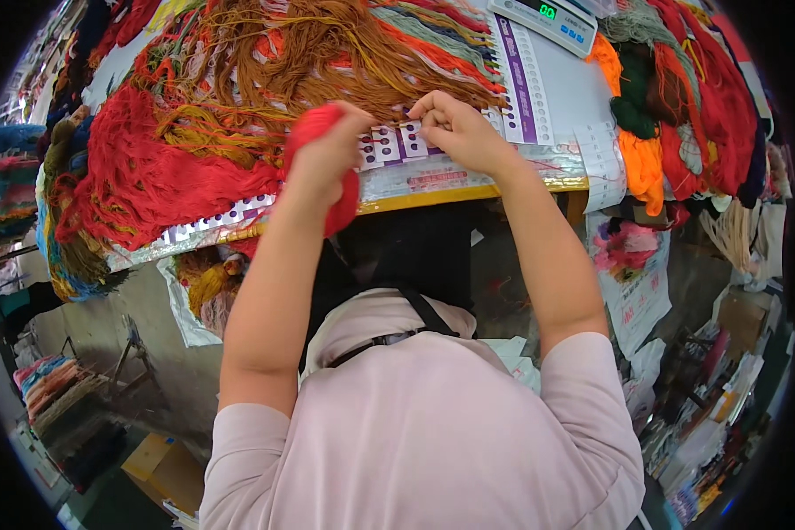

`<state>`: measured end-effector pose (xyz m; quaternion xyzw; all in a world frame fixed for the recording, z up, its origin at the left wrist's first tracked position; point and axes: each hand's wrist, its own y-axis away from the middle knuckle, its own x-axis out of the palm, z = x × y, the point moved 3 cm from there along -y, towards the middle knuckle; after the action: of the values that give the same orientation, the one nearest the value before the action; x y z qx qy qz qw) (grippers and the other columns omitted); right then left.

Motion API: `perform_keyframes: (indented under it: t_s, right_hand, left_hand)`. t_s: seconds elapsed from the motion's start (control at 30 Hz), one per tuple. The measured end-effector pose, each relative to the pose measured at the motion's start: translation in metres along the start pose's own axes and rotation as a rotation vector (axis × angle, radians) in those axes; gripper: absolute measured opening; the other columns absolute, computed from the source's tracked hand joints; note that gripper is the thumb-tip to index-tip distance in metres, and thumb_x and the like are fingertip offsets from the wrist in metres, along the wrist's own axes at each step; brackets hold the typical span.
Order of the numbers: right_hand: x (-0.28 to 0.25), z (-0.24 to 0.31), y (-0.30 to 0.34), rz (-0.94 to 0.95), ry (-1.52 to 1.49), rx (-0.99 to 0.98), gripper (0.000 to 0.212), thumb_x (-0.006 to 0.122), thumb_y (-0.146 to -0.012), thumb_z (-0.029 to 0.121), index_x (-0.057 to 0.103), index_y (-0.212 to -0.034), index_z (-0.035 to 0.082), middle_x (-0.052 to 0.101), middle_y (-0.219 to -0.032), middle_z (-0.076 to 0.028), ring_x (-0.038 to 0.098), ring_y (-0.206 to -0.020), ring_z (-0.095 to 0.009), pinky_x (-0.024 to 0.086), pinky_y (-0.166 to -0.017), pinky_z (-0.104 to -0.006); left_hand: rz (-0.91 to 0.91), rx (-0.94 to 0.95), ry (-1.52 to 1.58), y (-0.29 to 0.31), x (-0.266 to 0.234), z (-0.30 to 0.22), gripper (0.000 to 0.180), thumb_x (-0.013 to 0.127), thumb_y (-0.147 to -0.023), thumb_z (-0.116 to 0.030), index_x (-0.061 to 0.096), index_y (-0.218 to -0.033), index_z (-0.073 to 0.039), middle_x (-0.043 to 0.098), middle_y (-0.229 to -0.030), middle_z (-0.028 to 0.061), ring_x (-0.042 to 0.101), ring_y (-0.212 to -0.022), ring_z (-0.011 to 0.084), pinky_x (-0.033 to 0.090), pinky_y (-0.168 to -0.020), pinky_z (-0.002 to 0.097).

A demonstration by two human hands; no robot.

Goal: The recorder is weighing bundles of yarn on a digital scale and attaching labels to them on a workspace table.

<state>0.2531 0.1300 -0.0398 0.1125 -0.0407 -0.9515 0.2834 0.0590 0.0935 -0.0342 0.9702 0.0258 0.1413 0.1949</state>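
My left hand is closed around a bundle of red thread that hangs below the table edge; motion blurs both a little. Beside it, my right hand is closed in a pinch over the near edge of the table. Whatever sits between those fingertips is too small to make out. Just under the hands lie white and purple punched cards with round holes. Long brown threads spread across the table beyond my hands. To the left is a loose heap of red thread.
A digital scale with a lit display stands at the far right. Orange skeins and red skeins drape over the right side. A yellow-taped edge borders the table. On the floor at lower left is a cardboard box.
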Motion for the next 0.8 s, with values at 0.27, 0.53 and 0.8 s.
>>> perform_keyframes:
  t_s: [0.27,0.53,0.8]
  right_hand:
    - [-0.002,0.022,0.003,-0.099,-0.123,-0.005,0.019,0.052,-0.088,0.004,0.051,-0.106,0.001,0.055,-0.074,0.001,0.047,-0.065,-0.005,0.038,-0.059,-0.0206]
    - [-0.002,0.003,0.003,-0.090,0.188,-0.077,0.019,0.054,-0.084,0.002,0.053,-0.103,0.002,0.054,-0.070,0.001,0.050,-0.065,-0.008,0.040,-0.060,-0.0239]
    - [0.001,-0.001,0.009,-0.175,0.434,-0.036,0.017,0.057,-0.084,0.006,0.056,-0.101,0.004,0.054,-0.069,-0.001,0.050,-0.061,-0.010,0.041,-0.059,-0.0260]
  left_hand:
    - [0.446,-0.463,0.341,0.013,0.009,-0.025,0.037,0.051,-0.090,-0.011,0.052,-0.127,-0.002,0.049,-0.060,-0.0028,0.029,-0.037,0.0039,0.032,-0.041,0.0210]
    - [-0.014,0.044,-0.346,-0.005,0.003,-0.011,0.013,0.064,-0.085,-0.021,0.067,-0.085,-0.008,0.053,-0.065,-0.0026,0.045,-0.050,0.0091,0.038,-0.048,0.0219]
    - [-0.177,0.131,0.402,-0.027,-0.186,-0.144,0.009,0.056,-0.088,-0.004,0.055,-0.096,0.001,0.063,-0.093,0.0097,0.042,-0.044,0.0063,0.042,-0.045,0.0233]
